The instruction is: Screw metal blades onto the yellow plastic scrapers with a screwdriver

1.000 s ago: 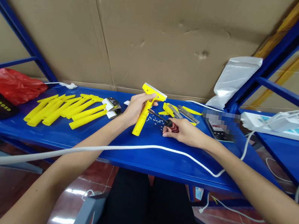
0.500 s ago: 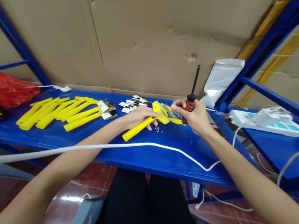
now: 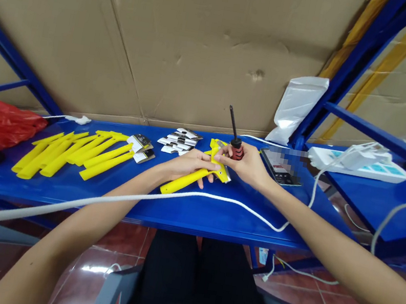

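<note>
Scraper (image 3: 183, 182) is yellow, blade edge silvery, handle angled toward worktop (image 3: 131, 210)'s front-left corner. Held above mid-worktop, pinched by left hand (image 3: 190, 163). Screwdriver (image 3: 236, 150), clasped in curled right hand (image 3: 252, 165), is now tilted left, upright half a second ago; right hand is brought to scraper's head. Blue worktop is backed by cardboard (image 3: 202, 38).

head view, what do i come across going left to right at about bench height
Red plastic bag → yellow handles → black-and-white cards → white packets → dark-shafted screwdriver in the right hand → phone → white power strip.
</note>
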